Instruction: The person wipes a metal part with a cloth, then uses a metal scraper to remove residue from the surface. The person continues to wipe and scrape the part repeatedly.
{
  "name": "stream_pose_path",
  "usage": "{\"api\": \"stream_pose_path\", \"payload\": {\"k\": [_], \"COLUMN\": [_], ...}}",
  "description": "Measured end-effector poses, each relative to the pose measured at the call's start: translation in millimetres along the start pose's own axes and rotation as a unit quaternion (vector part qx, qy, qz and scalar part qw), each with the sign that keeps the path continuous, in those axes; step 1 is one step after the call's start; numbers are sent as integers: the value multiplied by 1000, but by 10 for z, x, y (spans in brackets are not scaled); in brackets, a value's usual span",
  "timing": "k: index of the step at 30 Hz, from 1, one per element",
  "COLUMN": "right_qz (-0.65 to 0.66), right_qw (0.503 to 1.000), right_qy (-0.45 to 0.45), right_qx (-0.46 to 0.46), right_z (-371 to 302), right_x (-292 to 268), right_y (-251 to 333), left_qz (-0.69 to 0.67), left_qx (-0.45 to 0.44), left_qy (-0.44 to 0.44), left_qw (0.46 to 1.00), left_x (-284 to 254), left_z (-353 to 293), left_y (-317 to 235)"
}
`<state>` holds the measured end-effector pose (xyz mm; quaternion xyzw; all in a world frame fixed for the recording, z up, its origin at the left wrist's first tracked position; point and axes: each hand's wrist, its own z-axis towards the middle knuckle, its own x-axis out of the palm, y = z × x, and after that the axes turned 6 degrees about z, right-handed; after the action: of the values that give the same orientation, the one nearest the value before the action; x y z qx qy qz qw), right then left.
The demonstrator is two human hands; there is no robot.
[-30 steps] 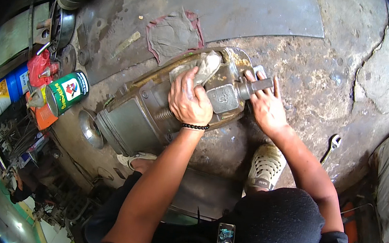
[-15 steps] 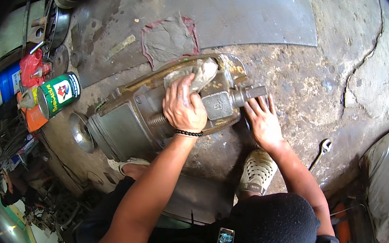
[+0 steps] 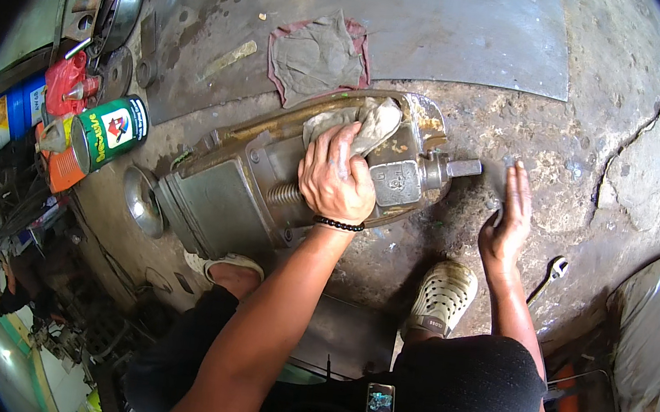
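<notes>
A heavy grey and brown machine vise (image 3: 211, 200) lies on the floor in front of me, its screw thread showing beside my left wrist. My left hand (image 3: 340, 173) rests on top of it, fingers bent over a bunched, dirty white rag (image 3: 379, 126). A square-ended shaft (image 3: 464, 169) sticks out of the vise's right end. Just right of that shaft, apart from it, my right hand (image 3: 509, 220) is turned on edge with its fingers held together. Against its fingers is a thin dark sheet (image 3: 495, 177), perhaps sandpaper; the palm is mostly hidden.
A grey cloth with red edging (image 3: 315, 58) lies beyond the vise, partly over a metal sheet (image 3: 466, 33). An adjustable wrench (image 3: 550, 276) is at right. At left stand a green can (image 3: 112, 134), a blue bucket (image 3: 6, 125) and a metal bowl (image 3: 144, 201).
My right hand has come off the square-ended shaft and moved right, turning on edge. My left hand stays on the rag. The whole view has shifted slightly.
</notes>
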<state>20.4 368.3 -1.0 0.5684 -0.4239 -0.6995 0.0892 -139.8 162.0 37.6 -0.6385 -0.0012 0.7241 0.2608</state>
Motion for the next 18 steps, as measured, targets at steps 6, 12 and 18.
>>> {"api": "stream_pose_path", "payload": {"k": [6,12,18], "right_qz": [-24,-184,-136], "right_qw": [980,873,928], "right_qy": [146,445,315], "right_qx": [-130,-81,-142], "right_z": [113,51,-38], "right_x": [459,505,467], "right_y": [94,113,46], "left_qz": [3,2,6], "left_qx": [8,12,16], "left_qy": [-4,-3,-7], "left_qw": [1000,1000,1000], "left_x": [0,-12,0], "left_z": [5,20,9], "left_y": [-19,-25,-23]}}
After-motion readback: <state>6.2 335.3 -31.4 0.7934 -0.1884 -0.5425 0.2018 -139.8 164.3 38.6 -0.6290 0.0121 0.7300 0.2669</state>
